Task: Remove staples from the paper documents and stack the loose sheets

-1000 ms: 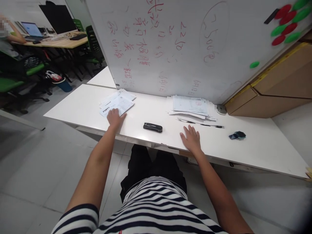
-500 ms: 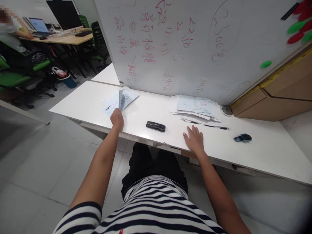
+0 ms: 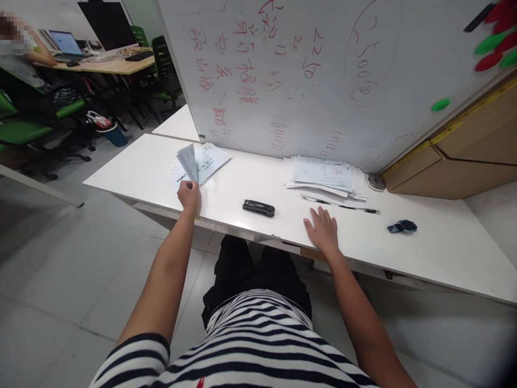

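My left hand point(image 3: 188, 196) is closed on the near corner of a pale blue paper slip point(image 3: 187, 160), which stands tilted up from the table. Under and behind it lies a fanned pile of printed papers point(image 3: 214, 161), one lettered PONY. With fingers spread, my right hand point(image 3: 322, 228) rests flat on the white table and holds nothing. A black stapler point(image 3: 259, 208) lies between my hands. Just beyond my right fingertips is a thin black-and-white pen point(image 3: 339, 205). Behind that sits a thick stack of papers point(image 3: 322, 174).
A whiteboard point(image 3: 299, 81) with red writing stands along the table's back edge. Cardboard boxes point(image 3: 464, 161) are at the right, and a dark wristwatch-like item point(image 3: 403, 227) lies near them. A seated person point(image 3: 22, 51) is at another desk, far left.
My left hand has moved slightly left, and the slip in it has swung over to the left, showing its face. My right hand stays put.
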`<action>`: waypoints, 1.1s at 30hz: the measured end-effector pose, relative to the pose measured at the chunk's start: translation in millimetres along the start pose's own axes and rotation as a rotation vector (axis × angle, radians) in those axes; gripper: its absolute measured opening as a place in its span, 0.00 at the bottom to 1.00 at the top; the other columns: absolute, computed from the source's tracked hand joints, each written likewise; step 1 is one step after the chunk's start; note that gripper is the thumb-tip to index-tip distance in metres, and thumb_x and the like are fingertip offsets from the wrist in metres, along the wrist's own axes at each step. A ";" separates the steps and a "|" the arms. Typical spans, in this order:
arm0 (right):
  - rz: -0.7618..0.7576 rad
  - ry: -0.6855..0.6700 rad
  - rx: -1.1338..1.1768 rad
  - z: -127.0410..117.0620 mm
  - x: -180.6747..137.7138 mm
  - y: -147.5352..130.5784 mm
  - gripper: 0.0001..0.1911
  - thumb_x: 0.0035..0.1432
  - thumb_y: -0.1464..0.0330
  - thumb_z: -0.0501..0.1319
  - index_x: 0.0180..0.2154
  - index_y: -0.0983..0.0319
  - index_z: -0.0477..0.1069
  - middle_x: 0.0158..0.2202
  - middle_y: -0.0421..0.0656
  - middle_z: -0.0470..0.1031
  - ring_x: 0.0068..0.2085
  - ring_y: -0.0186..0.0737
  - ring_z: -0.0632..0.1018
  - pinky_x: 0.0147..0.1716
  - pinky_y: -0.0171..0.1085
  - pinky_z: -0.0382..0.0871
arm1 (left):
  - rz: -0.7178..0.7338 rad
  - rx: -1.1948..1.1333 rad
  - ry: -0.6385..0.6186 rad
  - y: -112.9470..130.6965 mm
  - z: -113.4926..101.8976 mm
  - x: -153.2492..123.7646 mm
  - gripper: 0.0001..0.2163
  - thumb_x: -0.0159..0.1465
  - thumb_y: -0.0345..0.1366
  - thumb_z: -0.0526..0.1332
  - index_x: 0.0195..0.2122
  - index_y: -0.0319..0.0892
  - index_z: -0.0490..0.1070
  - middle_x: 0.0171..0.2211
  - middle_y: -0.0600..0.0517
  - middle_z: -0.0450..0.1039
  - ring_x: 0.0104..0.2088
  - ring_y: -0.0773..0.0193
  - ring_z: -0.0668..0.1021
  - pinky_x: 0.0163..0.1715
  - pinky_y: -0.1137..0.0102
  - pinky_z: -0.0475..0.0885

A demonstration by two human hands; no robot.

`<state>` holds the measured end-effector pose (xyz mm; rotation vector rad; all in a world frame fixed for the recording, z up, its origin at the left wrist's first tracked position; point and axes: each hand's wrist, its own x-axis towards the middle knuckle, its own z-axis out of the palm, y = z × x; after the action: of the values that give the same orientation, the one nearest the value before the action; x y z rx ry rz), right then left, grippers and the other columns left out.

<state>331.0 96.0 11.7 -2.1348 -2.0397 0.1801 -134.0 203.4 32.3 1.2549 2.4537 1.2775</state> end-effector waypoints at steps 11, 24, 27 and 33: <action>0.006 -0.017 -0.003 0.2 -0.3 0.1 0.32 0.66 0.52 0.38 0.65 0.61 0.53 0.69 0.48 0.45 0.68 0.50 0.48 0.64 0.54 0.42 | 0.062 -0.127 -0.087 -1.0 1.2 -0.4 0.12 0.60 0.47 0.58 0.35 0.43 0.66 0.35 0.51 0.72 0.37 0.64 0.74 0.40 0.69 0.69; 0.010 -0.011 -0.013 -0.3 -0.8 -0.3 0.32 0.66 0.52 0.39 0.65 0.60 0.53 0.69 0.48 0.46 0.68 0.51 0.48 0.64 0.55 0.43 | 0.116 0.180 -0.017 0.9 10.8 2.5 0.17 0.57 0.42 0.62 0.45 0.41 0.69 0.49 0.41 0.66 0.51 0.49 0.68 0.52 0.57 0.64; 0.012 -0.010 -0.016 -0.4 -0.6 -0.3 0.32 0.66 0.52 0.39 0.65 0.60 0.53 0.69 0.48 0.46 0.68 0.51 0.48 0.63 0.55 0.44 | 0.059 0.215 0.032 4.0 12.0 0.6 0.23 0.55 0.45 0.63 0.50 0.40 0.66 0.55 0.38 0.62 0.55 0.42 0.64 0.54 0.51 0.61; 0.014 -0.014 -0.020 -1.1 -0.1 -0.4 0.32 0.66 0.52 0.39 0.64 0.60 0.54 0.69 0.49 0.46 0.68 0.50 0.48 0.64 0.54 0.43 | 0.052 0.236 -0.041 5.6 13.5 -1.0 0.27 0.59 0.48 0.59 0.56 0.40 0.60 0.61 0.35 0.58 0.64 0.40 0.55 0.59 0.42 0.46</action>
<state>330.8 95.8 12.8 -2.1657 -2.0435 0.1785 -124.1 213.0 27.3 1.3912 2.6191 0.9830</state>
